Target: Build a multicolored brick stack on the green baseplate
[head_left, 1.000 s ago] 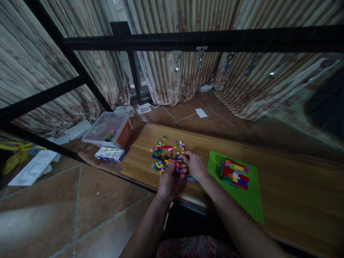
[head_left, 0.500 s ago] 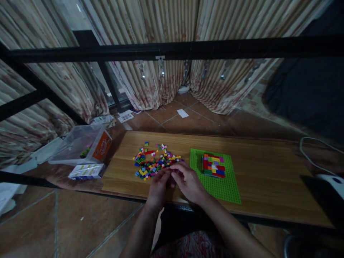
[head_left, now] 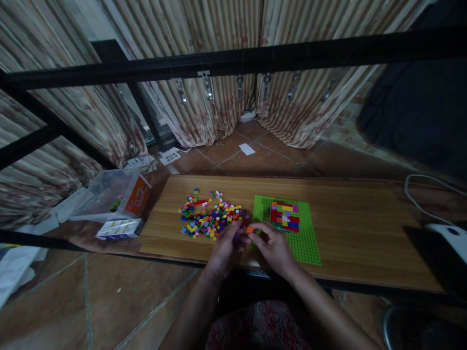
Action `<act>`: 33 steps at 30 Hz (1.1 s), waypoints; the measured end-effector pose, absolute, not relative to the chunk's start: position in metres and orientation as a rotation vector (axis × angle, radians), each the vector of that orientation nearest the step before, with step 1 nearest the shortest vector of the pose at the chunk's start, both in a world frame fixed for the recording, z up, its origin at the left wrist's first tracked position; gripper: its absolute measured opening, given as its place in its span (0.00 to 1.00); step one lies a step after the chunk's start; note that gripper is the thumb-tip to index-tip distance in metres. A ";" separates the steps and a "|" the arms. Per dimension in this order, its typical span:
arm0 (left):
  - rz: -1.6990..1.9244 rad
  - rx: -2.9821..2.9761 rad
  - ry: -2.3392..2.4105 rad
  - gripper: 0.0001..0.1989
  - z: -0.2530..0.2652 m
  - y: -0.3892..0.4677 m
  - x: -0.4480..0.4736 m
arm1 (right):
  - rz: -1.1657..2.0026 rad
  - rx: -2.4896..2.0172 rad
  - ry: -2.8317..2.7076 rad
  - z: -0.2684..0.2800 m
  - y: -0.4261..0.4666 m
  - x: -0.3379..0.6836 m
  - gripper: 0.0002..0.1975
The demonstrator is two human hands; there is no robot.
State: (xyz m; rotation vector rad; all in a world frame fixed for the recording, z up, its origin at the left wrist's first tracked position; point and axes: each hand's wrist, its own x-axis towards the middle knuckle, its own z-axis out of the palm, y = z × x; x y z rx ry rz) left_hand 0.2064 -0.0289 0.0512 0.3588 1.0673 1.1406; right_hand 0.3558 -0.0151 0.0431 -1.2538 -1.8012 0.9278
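Between the thumb and fingers of my right hand (head_left: 275, 245) is a small orange toy brick (head_left: 250, 229). My left hand (head_left: 223, 250) is closed close beside it, its fingers curled around something small and purplish that I cannot make out clearly. Both hands are over the table's near side. Just beyond my left hand lies a pile of loose toy bricks (head_left: 207, 221) in many colours. A green studded baseplate (head_left: 310, 243) lies to the right, partly behind my right hand. On it stands a multicoloured brick build (head_left: 285, 217), mostly red, yellow and blue.
The wooden table (head_left: 357, 228) has a dark bar along its front. Left of it are a clear plastic bin (head_left: 105, 197) with an orange label and a small white-and-blue box (head_left: 119, 228). A white device (head_left: 450, 238) with a cable lies at the right end.
My hands have drawn slightly apart, and the orange brick now shows in my right fingers. The whole view has shifted a little.
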 end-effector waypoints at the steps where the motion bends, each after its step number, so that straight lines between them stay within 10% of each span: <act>1: 1.148 0.300 1.058 0.22 0.052 -0.030 0.203 | 0.898 -1.293 -1.793 0.041 -0.015 0.356 0.10; 33: 1.180 1.018 1.513 0.13 0.030 -0.082 0.152 | 0.655 -1.406 -1.983 0.018 -0.013 0.337 0.12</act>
